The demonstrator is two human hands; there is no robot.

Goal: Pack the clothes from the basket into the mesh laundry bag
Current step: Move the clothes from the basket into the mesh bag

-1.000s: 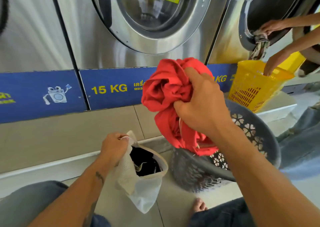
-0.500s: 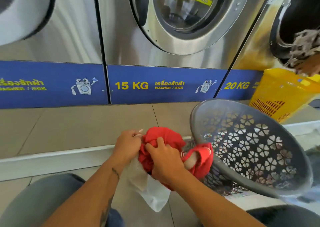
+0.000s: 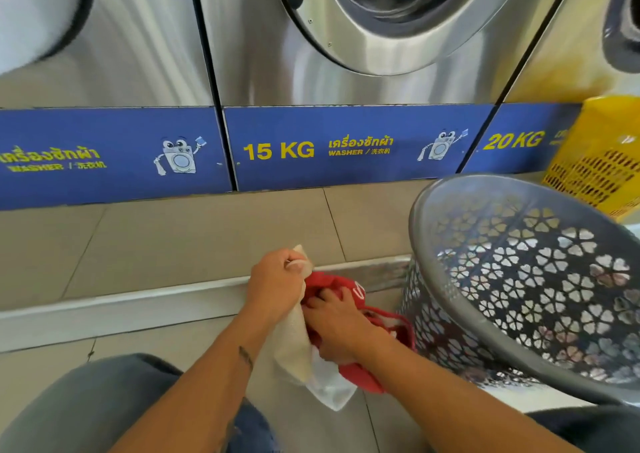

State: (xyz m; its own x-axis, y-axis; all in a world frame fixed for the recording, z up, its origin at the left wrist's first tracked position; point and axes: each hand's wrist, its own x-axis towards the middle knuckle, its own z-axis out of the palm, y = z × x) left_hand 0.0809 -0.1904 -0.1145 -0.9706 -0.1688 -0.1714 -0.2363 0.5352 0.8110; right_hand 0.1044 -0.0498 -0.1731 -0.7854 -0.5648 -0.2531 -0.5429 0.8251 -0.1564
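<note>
the left hand (image 3: 277, 281) grips the rim of the white mesh laundry bag (image 3: 329, 387), fingers curled round its edge. the right hand (image 3: 337, 328) digs curled fingers into the red garment (image 3: 360, 374) (bunched up, partly inside the bag's mouth). the grey basket (image 3: 414, 231) sits tilted just to their right, on the tiled floor (image 3: 166, 245).

Steel washers (image 3: 346, 54) w/ blue panels (image 3: 114, 155); beige tile floor (image 3: 173, 238).
</note>
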